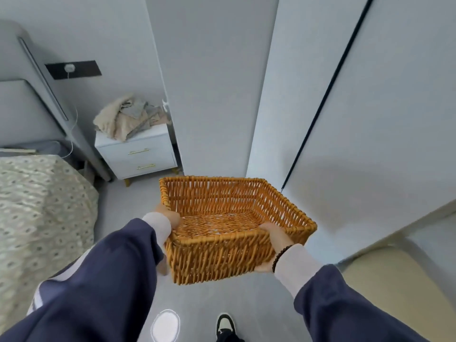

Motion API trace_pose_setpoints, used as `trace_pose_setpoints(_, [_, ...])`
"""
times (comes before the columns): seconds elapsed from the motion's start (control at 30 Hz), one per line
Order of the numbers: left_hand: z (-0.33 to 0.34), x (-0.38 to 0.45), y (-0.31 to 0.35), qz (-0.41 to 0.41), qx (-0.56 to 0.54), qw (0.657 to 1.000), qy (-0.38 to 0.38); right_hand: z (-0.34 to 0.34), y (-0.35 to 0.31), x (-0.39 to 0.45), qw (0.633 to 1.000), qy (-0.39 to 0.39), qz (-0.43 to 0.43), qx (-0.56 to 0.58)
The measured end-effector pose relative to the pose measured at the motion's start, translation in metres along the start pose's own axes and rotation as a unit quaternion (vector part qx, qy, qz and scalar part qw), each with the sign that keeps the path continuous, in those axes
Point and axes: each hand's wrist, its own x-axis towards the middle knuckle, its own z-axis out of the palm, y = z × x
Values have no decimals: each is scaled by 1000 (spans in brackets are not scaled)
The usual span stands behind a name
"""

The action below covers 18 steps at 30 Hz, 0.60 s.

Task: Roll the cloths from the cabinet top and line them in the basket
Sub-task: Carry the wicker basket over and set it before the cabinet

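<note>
Both hands gripping stiff, light basket at near rim; soft, floppy cloths beyond basket, atop cabinet.

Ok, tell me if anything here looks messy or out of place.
The cloths sit in a crumpled, unfolded heap on the white bedside cabinet, one edge drooping over its front. The wicker basket, gripped by both hands, is empty and looks undamaged.

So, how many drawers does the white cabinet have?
2: the upper drawer sits just under the cabinet top, where the cloths lie; the lower drawer is directly below it.
</note>
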Motion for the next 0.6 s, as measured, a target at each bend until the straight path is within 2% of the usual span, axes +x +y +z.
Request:
trace_pose_setpoints(0.03, [-7,9,6,-1,13,1000,-3,-3,-14,8,999,40,0,24])
trace_pose_setpoints(0.13, [-34,31,28,1,21,1000,15,-9,-68,26,981,186,-57,-8])
trace_pose_setpoints(0.2, [-59,44,41,-6,17,999,30,-7,-108,41,971,216,-90,-47])
trace_pose_setpoints(0.3, [-99,71,41,-10,-1,1000,25,3,-146,50,965,186,-132,-132])
trace_pose_setpoints(0.4, [-131,100,38,-21,-29,999,34,27,-170,58,977,77,-100,-169])
trace_pose_setpoints(0.47, [-144,115,38,-26,-11,999,41,47,-179,70,971,57,-90,-212])
trace_pose_setpoints(0.53, [-156,137,37,-24,18,998,47,69,-186,91,949,55,-102,-294])
trace_pose_setpoints(0.6, [-169,159,38,-31,66,996,50,93,-193,99,940,58,-106,-319])
